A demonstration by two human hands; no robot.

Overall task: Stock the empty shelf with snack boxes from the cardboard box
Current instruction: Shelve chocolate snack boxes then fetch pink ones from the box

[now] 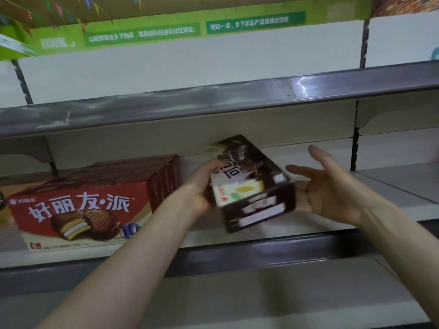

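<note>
A dark brown and white snack box (251, 184) is tilted above the middle shelf (261, 248). My left hand (202, 186) grips its left end, fingers curled over the top edge. My right hand (327, 186) is spread with straight fingers just right of the box, its palm beside or touching the box's right end. A row of red chocolate-pie boxes (90, 205) stands on the same shelf to the left, the front one facing me. The cardboard box is out of view.
The upper shelf (213, 100) overhangs closely above the held box. A lower shelf (261, 293) lies beneath. Bare shelf board extends to the right of my right hand. A green banner (190, 27) runs along the top.
</note>
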